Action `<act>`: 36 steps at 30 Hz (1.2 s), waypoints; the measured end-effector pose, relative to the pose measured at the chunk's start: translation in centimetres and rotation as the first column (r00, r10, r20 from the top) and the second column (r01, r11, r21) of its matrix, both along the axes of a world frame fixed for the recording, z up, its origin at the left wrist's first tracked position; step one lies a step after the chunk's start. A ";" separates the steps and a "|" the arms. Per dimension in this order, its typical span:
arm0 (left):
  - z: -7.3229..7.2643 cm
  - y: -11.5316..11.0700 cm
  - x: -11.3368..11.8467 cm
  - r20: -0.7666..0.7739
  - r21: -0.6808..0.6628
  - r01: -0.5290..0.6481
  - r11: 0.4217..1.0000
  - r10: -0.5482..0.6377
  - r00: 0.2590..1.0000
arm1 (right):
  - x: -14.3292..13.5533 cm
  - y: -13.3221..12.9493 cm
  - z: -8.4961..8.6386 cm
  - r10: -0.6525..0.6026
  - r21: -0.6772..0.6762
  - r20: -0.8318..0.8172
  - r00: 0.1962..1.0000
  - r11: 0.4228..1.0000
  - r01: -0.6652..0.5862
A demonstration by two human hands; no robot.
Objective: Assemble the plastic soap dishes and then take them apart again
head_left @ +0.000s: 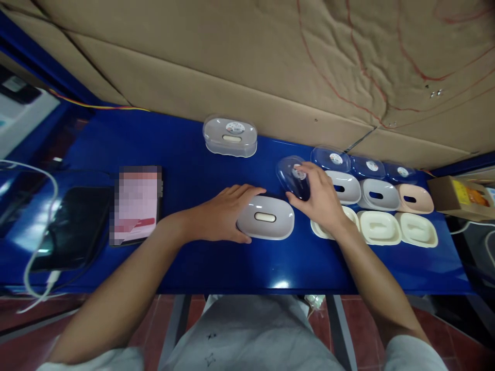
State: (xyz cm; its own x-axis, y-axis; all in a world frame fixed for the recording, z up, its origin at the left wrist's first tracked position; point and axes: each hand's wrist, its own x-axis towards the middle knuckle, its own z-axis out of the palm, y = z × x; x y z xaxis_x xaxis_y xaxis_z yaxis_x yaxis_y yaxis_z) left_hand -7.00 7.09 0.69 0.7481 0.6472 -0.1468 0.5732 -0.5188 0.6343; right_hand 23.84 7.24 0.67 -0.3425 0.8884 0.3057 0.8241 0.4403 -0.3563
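Note:
My left hand [222, 214] grips the left end of a grey oval soap dish [284, 221], thumb at the near side and fingers over the far edge. The dish lies on the blue table and a pale piece shows through its centre slot. My right hand [319, 196] holds a clear plastic lid [288, 178] with a round sticker, tilted, just beyond the dish's right end. Its fingertips lie near the sticker and its thumb at the near rim. At the back stands a grey soap dish with its clear lid on [231, 147].
Three clear lids [363, 167], slotted trays in greys and peach [419, 205] and cream bases [381, 239] stand in rows at the right. Beyond is a cardboard box [448, 198]. At the left lie a phone [137, 206], a black tablet-like device [75, 221] and a white cable [54, 198]. Cardboard [232, 62] walls the back.

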 end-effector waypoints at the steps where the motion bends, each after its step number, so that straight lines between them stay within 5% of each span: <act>1: -0.1 0.1 0.0 0.012 0.001 -0.003 1.000 0.003 1.000 | 0.2 -0.5 0.5 0.010 0.018 -0.053 0.999 1.000 -0.009; 7: -0.6 0.6 0.0 0.093 -0.009 -0.053 0.999 0.053 0.994 | 0.5 -4.5 1.9 0.313 -0.114 -0.169 0.935 0.936 -0.334; 14: -0.9 0.5 0.7 0.183 -0.047 -0.031 0.998 0.039 0.982 | -1.2 -5.6 0.1 0.421 -0.114 -0.104 0.901 0.895 -0.431; 31: -1.9 0.2 0.9 0.214 -0.029 0.023 0.999 -0.016 0.977 | -2.2 -6.5 0.1 0.413 0.003 0.120 0.903 0.909 -0.416; 36: -1.5 0.4 1.1 0.189 0.170 -0.186 0.968 0.153 0.970 | -1.5 -4.7 0.4 0.294 0.067 0.213 0.932 0.947 -0.314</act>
State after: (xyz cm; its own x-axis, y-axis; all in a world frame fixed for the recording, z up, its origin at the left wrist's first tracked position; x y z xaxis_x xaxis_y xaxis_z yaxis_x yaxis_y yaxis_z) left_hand -5.94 7.53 -0.82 0.6282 0.7704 0.1091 0.5534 -0.5410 0.6333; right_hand 22.29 2.54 1.09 -0.6539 0.7011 0.2845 0.6944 0.7054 -0.1424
